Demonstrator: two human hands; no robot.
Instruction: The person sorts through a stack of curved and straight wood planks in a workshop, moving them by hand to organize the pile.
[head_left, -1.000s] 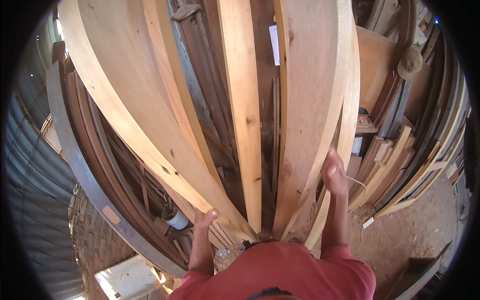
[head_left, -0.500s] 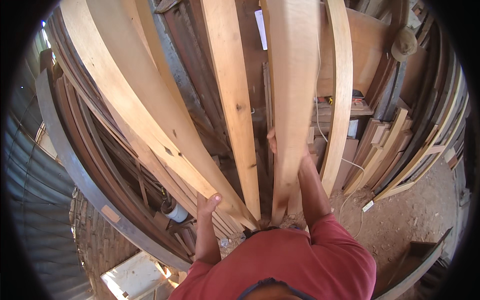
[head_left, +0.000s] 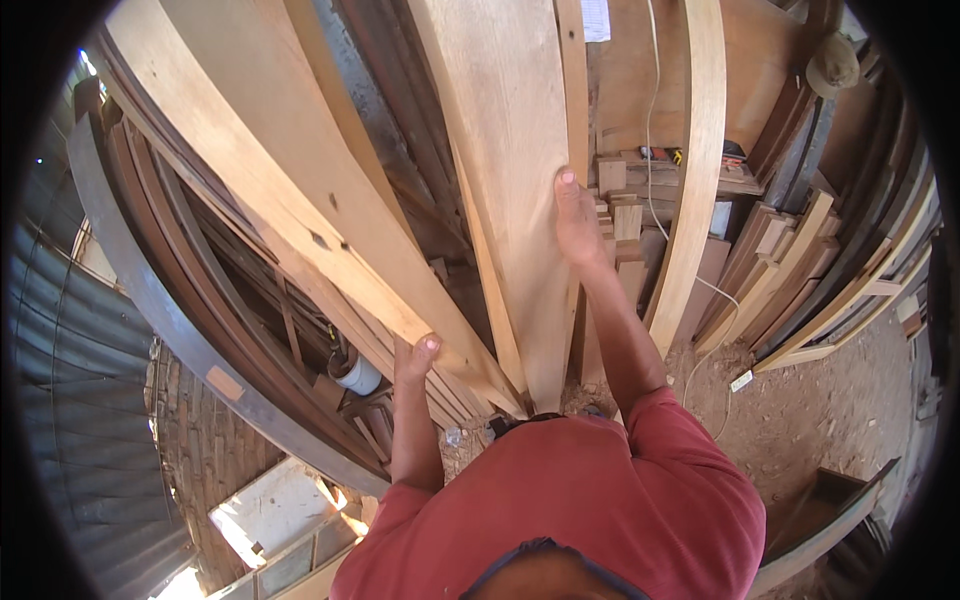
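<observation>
A corrugated metal wall [head_left: 90, 400] closes off your left side, and a dirt floor [head_left: 830, 420] strewn with wood shavings opens out on your right. The left board [head_left: 240, 170] slants across to your front, and your left hand [head_left: 412, 362] grips its near edge, thumb on top, fingers hidden beneath. The wide board [head_left: 505, 150] stands right ahead of you; your right hand [head_left: 580, 220] clasps its right edge, thumb on the face and fingers out of sight behind. Between those boards a dark gap narrows toward your body. Room on the right of your right forearm is limited by a pale curved plank [head_left: 695, 170]; beyond it a white cable [head_left: 735, 310] trails to the floor. Stacked timber [head_left: 770, 270] leans farther right, below a worktop [head_left: 735, 183] with tools. A bucket [head_left: 357, 376] sits near your left forearm.
</observation>
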